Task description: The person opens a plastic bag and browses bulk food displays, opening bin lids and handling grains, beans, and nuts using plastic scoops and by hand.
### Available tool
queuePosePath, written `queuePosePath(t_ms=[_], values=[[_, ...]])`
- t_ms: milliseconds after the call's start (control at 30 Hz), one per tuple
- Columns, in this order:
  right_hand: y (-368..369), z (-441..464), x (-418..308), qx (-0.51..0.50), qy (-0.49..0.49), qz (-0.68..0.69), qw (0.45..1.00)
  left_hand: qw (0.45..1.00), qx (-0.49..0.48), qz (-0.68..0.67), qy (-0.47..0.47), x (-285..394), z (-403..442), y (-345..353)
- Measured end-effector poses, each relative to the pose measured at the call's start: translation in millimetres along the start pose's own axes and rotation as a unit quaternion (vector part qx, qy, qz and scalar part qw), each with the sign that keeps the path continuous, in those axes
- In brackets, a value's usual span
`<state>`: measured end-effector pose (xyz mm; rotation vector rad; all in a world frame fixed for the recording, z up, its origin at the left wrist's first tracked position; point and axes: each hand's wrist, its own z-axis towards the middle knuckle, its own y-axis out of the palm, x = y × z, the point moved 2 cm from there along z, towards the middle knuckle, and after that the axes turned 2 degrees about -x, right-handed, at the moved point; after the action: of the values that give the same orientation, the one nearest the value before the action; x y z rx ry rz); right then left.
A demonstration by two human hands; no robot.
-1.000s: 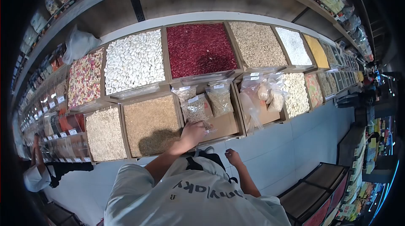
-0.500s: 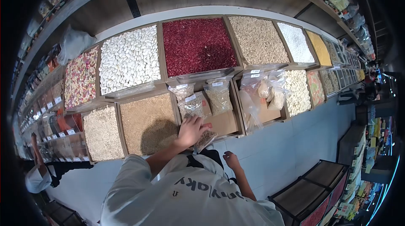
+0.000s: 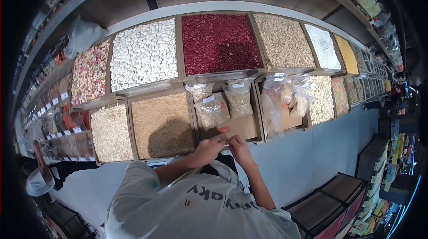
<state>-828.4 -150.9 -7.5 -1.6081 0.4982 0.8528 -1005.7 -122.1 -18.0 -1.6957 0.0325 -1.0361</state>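
Before brown wooden bins [image 3: 179,45], pinching a small, pale, mostly hidden item [image 3: 225,146] between bent fingertips of left hand [image 3: 209,149] and right hand [image 3: 241,151]; seemingly adjusting it, needing a steady grip next.

In front of us, a wooden bin [image 3: 258,116] holds brown cardboard [image 3: 244,128] and three labelled clear plastic bags [image 3: 239,101] of grain.

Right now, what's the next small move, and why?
I'd steady the left hand and ease the right hand slightly aside. Their fingertips sit close together by the near edge of the cardboard, and I can't tell what, if anything, is between them. A small gap would probably show it.
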Motion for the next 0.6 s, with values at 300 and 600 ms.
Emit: queuePosePath(t_ms=[300, 600], values=[[11.7, 42.3, 3.0, 0.066, -0.023, 0.015, 0.997, 0.994, 0.081, 0.029, -0.074, -37.3, 24.0, -20.1], [24.0, 66.8, 7.1, 0.042, 0.056, -0.077, 0.995, 0.967, 0.097, -0.004, -0.236, -141.8, 76.0, -42.2]])
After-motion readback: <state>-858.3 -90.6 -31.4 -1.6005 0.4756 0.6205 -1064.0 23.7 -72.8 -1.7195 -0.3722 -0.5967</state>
